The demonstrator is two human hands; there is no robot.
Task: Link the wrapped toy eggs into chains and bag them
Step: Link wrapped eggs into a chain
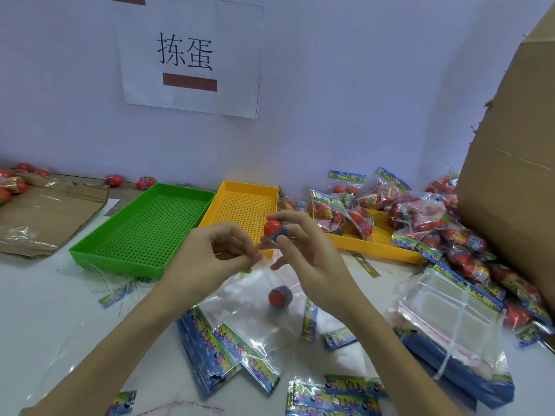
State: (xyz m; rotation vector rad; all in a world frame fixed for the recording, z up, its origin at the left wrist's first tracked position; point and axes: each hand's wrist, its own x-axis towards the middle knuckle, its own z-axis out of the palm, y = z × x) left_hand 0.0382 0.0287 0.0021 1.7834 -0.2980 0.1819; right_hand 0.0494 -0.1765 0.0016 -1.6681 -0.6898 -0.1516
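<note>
Both hands hover above the table: the right hand [303,253] pinches a red egg [272,227], and the left hand [222,253] pinches something thin beside it. A second egg [280,297] hangs below, over a clear bag [255,319]. Just beyond, the green tray [144,226] and yellow tray [240,205] sit edge to edge.

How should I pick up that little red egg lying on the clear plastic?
Come straight down from above and pinch the loose egg across its round middle, thumb on one side, finger on the other. It lies alone on the clear bag with open space around it, so nothing blocks your fingers.
</note>
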